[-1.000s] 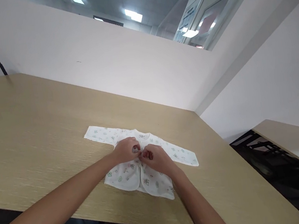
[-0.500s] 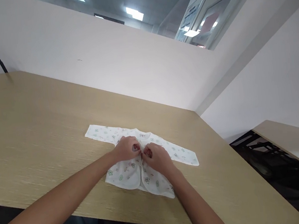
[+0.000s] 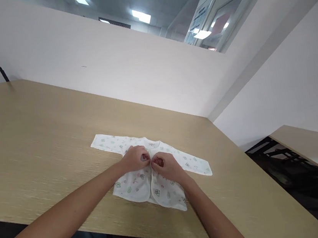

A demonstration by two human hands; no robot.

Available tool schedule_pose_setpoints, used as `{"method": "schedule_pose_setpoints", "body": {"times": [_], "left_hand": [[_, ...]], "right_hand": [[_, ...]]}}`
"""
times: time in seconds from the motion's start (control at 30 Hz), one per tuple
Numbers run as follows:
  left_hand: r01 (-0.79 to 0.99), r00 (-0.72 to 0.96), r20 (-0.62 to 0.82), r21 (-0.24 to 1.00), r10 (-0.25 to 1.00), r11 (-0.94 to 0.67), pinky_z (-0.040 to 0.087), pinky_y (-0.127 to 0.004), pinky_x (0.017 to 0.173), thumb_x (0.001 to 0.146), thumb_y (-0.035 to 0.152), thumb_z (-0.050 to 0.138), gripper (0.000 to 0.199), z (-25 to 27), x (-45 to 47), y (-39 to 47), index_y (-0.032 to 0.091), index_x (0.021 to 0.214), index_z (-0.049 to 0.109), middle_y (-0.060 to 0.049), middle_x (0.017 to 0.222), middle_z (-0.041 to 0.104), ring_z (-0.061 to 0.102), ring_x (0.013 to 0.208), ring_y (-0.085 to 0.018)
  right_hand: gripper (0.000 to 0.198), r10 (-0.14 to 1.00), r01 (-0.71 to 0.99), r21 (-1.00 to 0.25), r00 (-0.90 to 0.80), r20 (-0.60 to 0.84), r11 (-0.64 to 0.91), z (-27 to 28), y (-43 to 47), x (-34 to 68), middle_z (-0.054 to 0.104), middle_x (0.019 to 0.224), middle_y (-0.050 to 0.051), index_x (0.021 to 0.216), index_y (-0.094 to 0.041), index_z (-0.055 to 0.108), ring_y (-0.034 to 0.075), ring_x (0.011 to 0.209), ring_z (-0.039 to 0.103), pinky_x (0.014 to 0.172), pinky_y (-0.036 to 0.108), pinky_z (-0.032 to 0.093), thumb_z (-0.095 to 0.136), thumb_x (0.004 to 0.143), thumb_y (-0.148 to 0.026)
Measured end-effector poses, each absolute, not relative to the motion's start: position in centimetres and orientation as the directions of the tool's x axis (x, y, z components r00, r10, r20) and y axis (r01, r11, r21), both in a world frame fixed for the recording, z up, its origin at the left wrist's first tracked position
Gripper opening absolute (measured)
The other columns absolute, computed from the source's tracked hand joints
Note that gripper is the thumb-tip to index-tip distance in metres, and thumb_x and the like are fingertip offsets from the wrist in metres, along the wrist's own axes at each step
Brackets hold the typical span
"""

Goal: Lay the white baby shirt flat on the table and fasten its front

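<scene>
A small white baby jacket (image 3: 139, 185) with a scattered green and dark print lies face up, both sleeves spread to the sides. Its front is split down the middle, and a label shows inside the neckline. My left hand (image 3: 136, 158) pinches the left front edge at chest height. Just to the right, my right hand (image 3: 166, 166) pinches the opposite front edge, its fingertips almost meeting those of the left. Whatever fastening sits between the fingertips is hidden by them. Below the hands the two front edges lie close together.
The wooden table (image 3: 49, 148) carries the jacket, with its front edge close to my body. White partition walls (image 3: 106, 67) rise behind and to the right. A black cable (image 3: 2, 72) hangs at the back left. Another wooden surface (image 3: 310, 146) stands beyond the right edge.
The two front edges of the jacket have come slightly closer together below my hands. Both hands keep their pinch at nearly the same place; the view has shifted a little.
</scene>
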State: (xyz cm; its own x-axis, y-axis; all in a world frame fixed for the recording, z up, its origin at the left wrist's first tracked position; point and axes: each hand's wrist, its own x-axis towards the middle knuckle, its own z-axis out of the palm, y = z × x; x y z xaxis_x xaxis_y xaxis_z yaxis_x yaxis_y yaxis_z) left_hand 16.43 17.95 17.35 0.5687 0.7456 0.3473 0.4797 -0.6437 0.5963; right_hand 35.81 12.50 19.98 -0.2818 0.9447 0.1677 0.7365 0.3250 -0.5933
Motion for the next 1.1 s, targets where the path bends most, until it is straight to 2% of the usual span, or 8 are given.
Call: {"method": "schedule_pose_setpoints", "body": {"times": [0.23, 0.43, 0.7, 0.87, 1.0, 1.1], "left_hand": [[0.453, 0.567, 0.374, 0.603, 0.734, -0.657, 0.04, -0.028, 0.074, 0.077, 0.023, 0.069, 0.004, 17.29, 16.36, 17.87, 0.02, 0.075, 0.072, 0.001, 0.079, 0.066, 0.06, 0.079, -0.016], [0.442, 0.581, 0.363, 0.611, 0.729, -0.657, 0.043, -0.028, 0.077, 0.074, 0.021, 0.068, 0.006, 17.51, 16.24, 17.82, 0.021, 0.076, 0.073, 0.001, 0.08, 0.068, 0.062, 0.08, -0.017], [0.444, 0.604, 0.351, 0.597, 0.715, -0.668, 0.041, -0.029, 0.079, 0.077, 0.02, 0.068, 0.004, 17.19, 16.19, 18.04, 0.02, 0.079, 0.071, 0.001, 0.084, 0.068, 0.062, 0.083, -0.016], [0.408, 0.63, 0.374, 0.586, 0.681, -0.7, 0.04, -0.028, 0.078, 0.079, 0.018, 0.066, 0.003, 17.33, 16.11, 17.89, 0.019, 0.078, 0.068, 0.002, 0.083, 0.067, 0.061, 0.081, -0.015], [0.408, 0.615, 0.395, 0.582, 0.683, -0.704, 0.04, -0.028, 0.075, 0.085, 0.03, 0.063, 0.018, 17.71, 16.18, 17.49, 0.019, 0.072, 0.064, 0.001, 0.078, 0.066, 0.06, 0.075, -0.015], [0.449, 0.608, 0.387, 0.553, 0.693, -0.702, 0.038, -0.029, 0.074, 0.082, 0.026, 0.062, 0.012, 17.85, 16.26, 17.31, 0.018, 0.072, 0.061, 0.002, 0.076, 0.064, 0.058, 0.074, -0.015]], "right_hand": [[0.013, 0.931, 0.69, -0.629, -0.216, 0.294, 0.358, 19.98, 13.13, 36.65, 0.065, 0.071, 0.0, 0.077, -0.019, 0.071, 0.013, 0.064, 0.056, 0.061, 0.024, 0.042, 0.059, 0.076, -0.016], [0.009, 0.929, 0.693, -0.619, -0.279, 0.242, 0.369, 19.4, 13.17, 36.46, 0.064, 0.07, 0.0, 0.079, -0.02, 0.072, 0.012, 0.06, 0.054, 0.059, 0.025, 0.042, 0.063, 0.078, -0.019], [0.009, 0.933, 0.716, -0.598, -0.275, 0.231, 0.359, 19.22, 13.19, 36.35, 0.065, 0.071, 0.001, 0.078, -0.019, 0.071, 0.013, 0.062, 0.053, 0.06, 0.025, 0.04, 0.063, 0.079, -0.019], [0.007, 0.938, 0.705, -0.622, -0.297, 0.178, 0.341, 19.36, 13.06, 36.31, 0.064, 0.073, 0.0, 0.077, -0.018, 0.067, 0.013, 0.062, 0.052, 0.06, 0.025, 0.04, 0.061, 0.08, -0.021], [0.005, 0.933, 0.713, -0.606, -0.313, 0.176, 0.353, 19.39, 13.02, 36.32, 0.06, 0.07, 0.0, 0.074, -0.018, 0.062, 0.013, 0.063, 0.051, 0.059, 0.025, 0.039, 0.06, 0.078, -0.02], [0.005, 0.934, 0.718, -0.601, -0.311, 0.176, 0.352, 19.48, 12.96, 36.22, 0.059, 0.068, -0.001, 0.072, -0.019, 0.059, 0.013, 0.062, 0.05, 0.059, 0.025, 0.038, 0.059, 0.078, -0.019]]}}
